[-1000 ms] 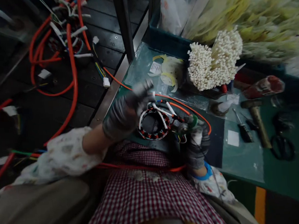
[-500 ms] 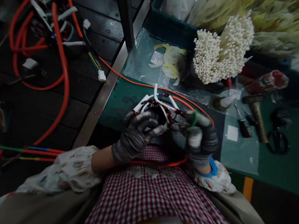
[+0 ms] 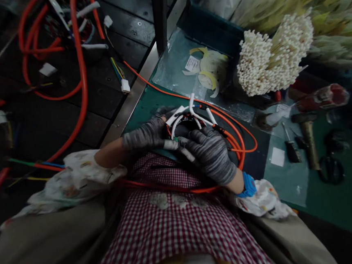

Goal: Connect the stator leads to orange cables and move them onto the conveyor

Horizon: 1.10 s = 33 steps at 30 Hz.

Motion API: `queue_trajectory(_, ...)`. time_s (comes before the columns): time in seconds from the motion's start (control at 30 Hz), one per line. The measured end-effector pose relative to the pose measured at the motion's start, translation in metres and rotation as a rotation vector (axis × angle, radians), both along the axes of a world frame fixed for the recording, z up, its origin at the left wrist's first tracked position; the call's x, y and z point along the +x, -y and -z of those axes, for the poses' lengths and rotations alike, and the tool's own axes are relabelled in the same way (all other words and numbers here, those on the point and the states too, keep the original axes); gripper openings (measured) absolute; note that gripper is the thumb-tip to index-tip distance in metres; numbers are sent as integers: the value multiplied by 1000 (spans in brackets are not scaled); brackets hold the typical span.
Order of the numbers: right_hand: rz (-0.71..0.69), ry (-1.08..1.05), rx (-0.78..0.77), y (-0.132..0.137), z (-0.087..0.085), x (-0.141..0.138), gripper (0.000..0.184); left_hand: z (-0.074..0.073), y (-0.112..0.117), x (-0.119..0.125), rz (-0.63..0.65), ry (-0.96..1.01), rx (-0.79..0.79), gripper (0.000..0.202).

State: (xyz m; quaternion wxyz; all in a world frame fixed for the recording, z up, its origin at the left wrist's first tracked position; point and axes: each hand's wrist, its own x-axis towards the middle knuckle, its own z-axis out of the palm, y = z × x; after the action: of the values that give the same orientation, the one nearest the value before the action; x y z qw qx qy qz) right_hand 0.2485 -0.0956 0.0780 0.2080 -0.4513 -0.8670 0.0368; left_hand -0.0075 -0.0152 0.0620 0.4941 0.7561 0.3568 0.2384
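A ring-shaped motor stator with white sleeves and orange leads sits on the green table in front of me. My left hand, in a grey glove, grips its left side, thumb at the near rim and fingers around the outside. My right hand, also gloved, bends over the near right rim with its fingers closed. A small green strip shows between my right fingertips and left thumb; most of it is hidden. Orange cable curves from the stator's right side, and a red cable crosses my lap.
On the right lie a hammer, scissors, a brush and a bundle of white-tipped sticks. Behind stands a dark bin. Another wired stator with thick red cables rests on the dark slatted surface at left.
My right hand has moved left and down onto the near rim, bringing the green strip. My left hand has shifted to the stator's outer left side. The view has moved slightly.
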Motion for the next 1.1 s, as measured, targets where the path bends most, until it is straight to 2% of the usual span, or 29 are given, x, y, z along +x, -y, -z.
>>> queue_trajectory(0.07, 64, -35, 35, 13, 5, -2, 23, 3, 5, 8, 110, 78, -137, 92)
queue_trajectory(0.13, 124, -75, 117, 33, 13, -5, 21, 5, 21, 11, 117, 129, -222, 90)
queue_trajectory(0.23, 179, -156, 197, 61, 21, -11, 19, 4, 47, 7, 157, 145, -244, 89)
queue_trajectory(0.3, 188, -177, 180, 72, 23, -15, 23, 4, 57, 4, 179, 140, -176, 86)
queue_trajectory(0.43, 191, -90, 110, 77, 26, -22, 31, 11, 66, 5, 136, 127, 44, 86)
queue_trajectory(0.53, 211, -25, 68, 81, 26, -23, 31, 19, 71, 6, 114, 173, 126, 85)
queue_trajectory(0.6, 163, -40, 58, 85, 21, -16, 31, 23, 74, 5, 74, 187, 164, 83)
queue_trajectory(0.7, 95, -176, 82, 89, 10, 5, 29, 26, 80, 4, 29, 83, 217, 85)
queue_trajectory(0.8, 284, -347, 34, 80, 5, 23, 40, 22, 85, 11, 59, -18, 299, 86)
queue_trajectory(0.87, 419, -474, -50, 69, 12, 29, 53, 17, 87, 21, 70, -27, 357, 88)
queue_trajectory(0.93, 471, -568, -115, 61, 24, 32, 69, 13, 86, 31, 60, -17, 422, 89)
queue_trajectory(1.1, 396, -636, -236, 60, 50, 42, 92, 18, 82, 38, 55, 82, 579, 92)
